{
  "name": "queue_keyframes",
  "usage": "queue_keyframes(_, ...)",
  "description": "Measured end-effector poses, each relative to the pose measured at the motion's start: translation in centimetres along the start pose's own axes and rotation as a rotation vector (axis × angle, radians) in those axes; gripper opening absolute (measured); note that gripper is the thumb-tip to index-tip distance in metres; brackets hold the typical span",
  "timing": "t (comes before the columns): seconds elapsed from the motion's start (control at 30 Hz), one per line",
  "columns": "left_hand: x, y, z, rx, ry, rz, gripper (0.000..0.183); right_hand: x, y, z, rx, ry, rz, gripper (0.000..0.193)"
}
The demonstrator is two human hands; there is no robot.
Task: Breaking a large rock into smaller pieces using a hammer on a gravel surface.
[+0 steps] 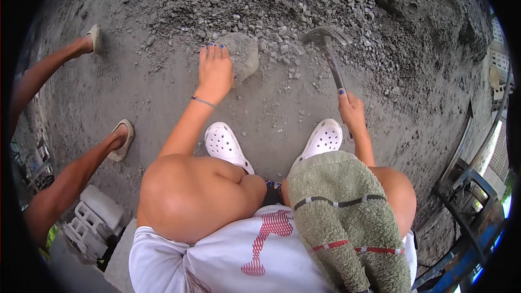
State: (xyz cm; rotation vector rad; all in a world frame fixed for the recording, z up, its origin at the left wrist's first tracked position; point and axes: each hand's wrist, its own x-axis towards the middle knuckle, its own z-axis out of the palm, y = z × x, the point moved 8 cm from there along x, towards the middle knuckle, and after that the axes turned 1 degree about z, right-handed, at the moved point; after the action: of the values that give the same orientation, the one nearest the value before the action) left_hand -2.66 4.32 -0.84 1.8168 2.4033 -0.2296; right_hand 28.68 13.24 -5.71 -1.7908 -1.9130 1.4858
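Observation:
My left hand (214,70) rests on top of a large grey rock (243,54) lying on the grey gravelly ground, fingers spread over its left side. My right hand (351,109) is closed around the handle of a hammer (331,49), whose metal head is raised just above the gravel to the right of the rock. I sit crouched, with my knees and white perforated clogs (225,144) below the hands. A green towel (347,211) drapes over my right knee.
Another person's two legs in sandals (122,141) stand at the left. A pile of crushed stones (282,0) fills the ground beyond the rock. Concrete blocks (92,220) lie at lower left and a blue metal frame (472,211) at right.

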Motion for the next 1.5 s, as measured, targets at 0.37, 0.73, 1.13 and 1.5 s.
queue_keyframes(0.37,0.8,0.6,1.2,-0.001,0.043,0.040,0.051,-0.3,-2.7,-0.7,-0.260,0.069,-0.282,0.033)
queue_keyframes(0.73,0.3,0.2,0.4,-0.017,0.169,0.064,0.039,-1.5,-8.5,0.1,0.013,-0.059,-0.305,0.036)
queue_keyframes(1.13,0.5,0.5,0.6,-0.009,0.174,0.077,0.039,1.1,-3.9,0.9,-0.225,-0.072,-0.085,0.042)
queue_keyframes(1.5,0.2,-0.1,1.6,0.089,0.069,0.011,0.057,1.0,-1.9,4.1,-0.404,-0.094,-0.126,0.041)
